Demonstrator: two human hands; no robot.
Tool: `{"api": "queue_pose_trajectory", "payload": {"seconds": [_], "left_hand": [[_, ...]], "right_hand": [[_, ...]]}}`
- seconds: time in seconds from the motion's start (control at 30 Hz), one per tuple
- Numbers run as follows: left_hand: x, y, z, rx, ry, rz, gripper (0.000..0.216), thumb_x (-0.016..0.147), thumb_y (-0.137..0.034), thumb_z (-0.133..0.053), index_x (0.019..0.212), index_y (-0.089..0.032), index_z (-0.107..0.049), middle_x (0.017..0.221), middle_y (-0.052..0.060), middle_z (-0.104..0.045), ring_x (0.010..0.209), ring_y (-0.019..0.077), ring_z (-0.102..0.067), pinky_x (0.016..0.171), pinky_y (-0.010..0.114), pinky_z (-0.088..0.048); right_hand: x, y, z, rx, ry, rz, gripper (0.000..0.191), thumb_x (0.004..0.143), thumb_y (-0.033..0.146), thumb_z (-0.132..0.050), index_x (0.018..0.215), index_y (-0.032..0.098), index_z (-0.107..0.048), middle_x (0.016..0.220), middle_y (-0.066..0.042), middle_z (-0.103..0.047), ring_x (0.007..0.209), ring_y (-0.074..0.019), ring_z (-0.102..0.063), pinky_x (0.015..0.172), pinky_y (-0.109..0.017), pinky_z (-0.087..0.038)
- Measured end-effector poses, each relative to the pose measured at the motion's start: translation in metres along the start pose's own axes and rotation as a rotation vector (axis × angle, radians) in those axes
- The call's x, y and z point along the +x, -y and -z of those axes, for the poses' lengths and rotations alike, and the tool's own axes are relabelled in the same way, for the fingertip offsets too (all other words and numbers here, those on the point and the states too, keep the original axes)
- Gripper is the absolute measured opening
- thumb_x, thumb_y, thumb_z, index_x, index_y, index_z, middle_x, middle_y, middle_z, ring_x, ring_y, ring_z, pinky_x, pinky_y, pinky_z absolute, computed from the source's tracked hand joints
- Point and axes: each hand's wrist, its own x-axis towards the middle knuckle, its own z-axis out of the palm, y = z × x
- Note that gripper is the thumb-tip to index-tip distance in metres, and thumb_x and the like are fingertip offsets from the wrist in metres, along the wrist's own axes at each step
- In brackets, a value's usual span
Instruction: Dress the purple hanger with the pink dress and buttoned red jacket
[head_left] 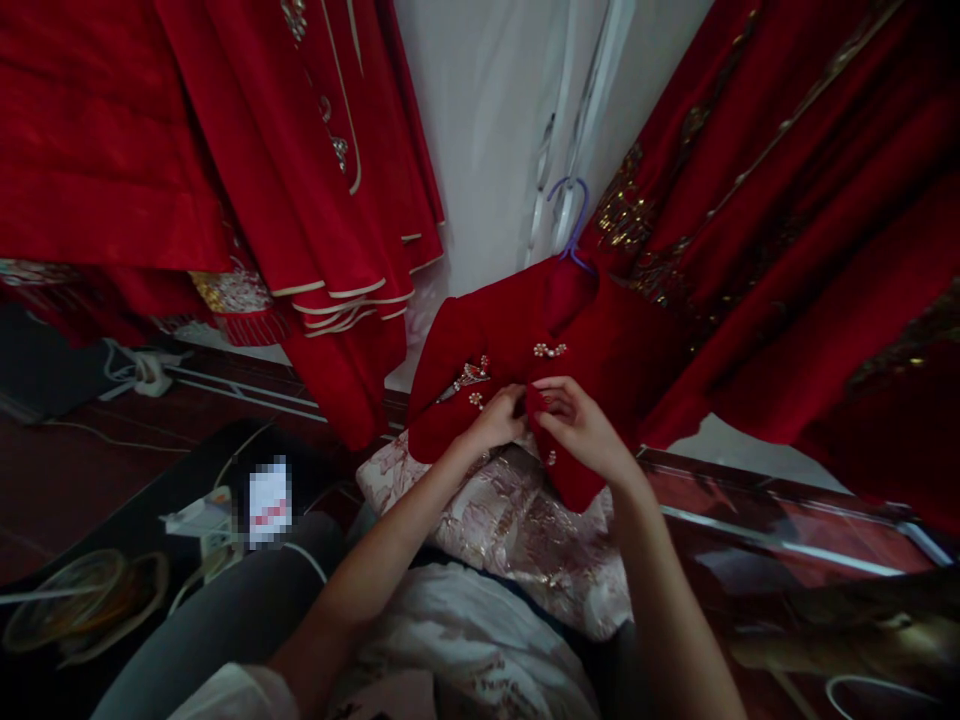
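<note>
A red velvet jacket (600, 350) with pearl buttons hangs on a purple hanger (570, 215) in front of me. My left hand (496, 420) pinches the jacket's front edge near a pearl ornament, fingers closed on the fabric. My right hand (581, 425) grips the other front edge beside it, fingers curled around the cloth. The two hands almost touch at the jacket's closure. Under the jacket lies a pale pink and gold brocade cloth (517, 540) across my lap.
Red embroidered garments hang at the left (225, 150) and right (810, 230). A white wall (487, 130) shows between them. On the dark floor at the left are a power strip (199, 520), white cables (139, 370) and a coiled wire (90, 600).
</note>
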Motion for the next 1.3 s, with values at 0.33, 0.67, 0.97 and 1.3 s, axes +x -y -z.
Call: {"api": "queue_pose_trajectory", "payload": {"seconds": [0.33, 0.67, 0.97, 1.3], "left_hand": [[-0.003, 0.022, 0.057, -0.034, -0.553, 0.292, 0.032, 0.065, -0.010, -0.066, 0.090, -0.018, -0.047, 0.087, 0.001, -0.054, 0.075, 0.0133, -0.055, 0.072, 0.028, -0.046], [0.000, 0.024, 0.045, -0.360, -0.487, 0.262, 0.031, 0.064, -0.002, -0.064, 0.090, -0.017, -0.055, 0.078, -0.001, -0.061, 0.068, 0.0092, -0.059, 0.067, 0.023, -0.048], [-0.002, 0.010, 0.058, -0.621, -0.394, 0.295, 0.026, 0.065, -0.010, -0.071, 0.091, -0.012, -0.069, 0.092, 0.009, -0.074, 0.085, 0.0170, -0.070, 0.093, 0.037, -0.052], [0.003, 0.009, 0.057, -0.528, -0.430, 0.287, 0.022, 0.069, -0.018, -0.072, 0.091, -0.012, -0.073, 0.094, 0.010, -0.075, 0.086, 0.0201, -0.071, 0.089, 0.037, -0.056]], "right_hand": [[0.007, -0.014, -0.008, 0.065, 0.006, -0.032, 0.039, 0.067, 0.027, -0.072, 0.102, 0.021, -0.055, 0.089, -0.001, -0.058, 0.082, -0.0137, -0.059, 0.076, -0.030, -0.052], [0.024, -0.035, -0.019, 0.103, -0.103, -0.017, 0.045, 0.060, 0.032, -0.080, 0.097, 0.020, -0.057, 0.079, 0.000, -0.060, 0.074, -0.0144, -0.061, 0.072, -0.030, -0.052], [0.076, -0.047, -0.049, -0.105, -0.278, 0.104, 0.035, 0.064, 0.026, -0.072, 0.094, 0.019, -0.056, 0.074, 0.001, -0.059, 0.064, -0.0133, -0.058, 0.065, -0.027, -0.050], [0.070, -0.039, -0.051, -0.187, -0.195, 0.110, 0.034, 0.073, 0.029, -0.064, 0.104, 0.017, -0.054, 0.084, -0.004, -0.062, 0.071, -0.0147, -0.061, 0.064, -0.027, -0.053]]}}
